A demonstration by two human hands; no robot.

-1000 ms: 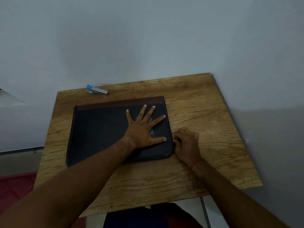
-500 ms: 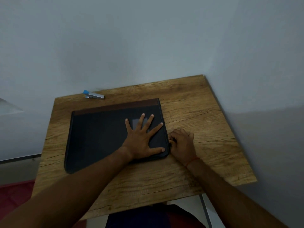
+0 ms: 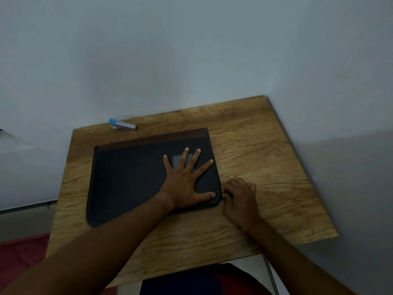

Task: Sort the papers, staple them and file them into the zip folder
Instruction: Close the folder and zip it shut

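A black zip folder (image 3: pixel 131 179) with a brown strip along its far edge lies closed and flat on the wooden table (image 3: pixel 255 150). My left hand (image 3: pixel 187 179) presses flat on the folder's right half with fingers spread. My right hand (image 3: pixel 240 199) is curled at the folder's near right corner, pinching something small at the edge, apparently the zip pull; the pull itself is hidden by my fingers. A small silver stapler (image 3: pixel 123 125) with a blue end lies at the table's far left edge. No papers are visible.
The table stands in a corner, with grey walls behind it and to the right. A red floor covering (image 3: pixel 19 256) shows at lower left. Bare wood lies to the right of the folder and in front of it.
My right hand has slid a little toward me along the folder's right edge, down to the rounded near corner. My left hand stays pressed on the folder.
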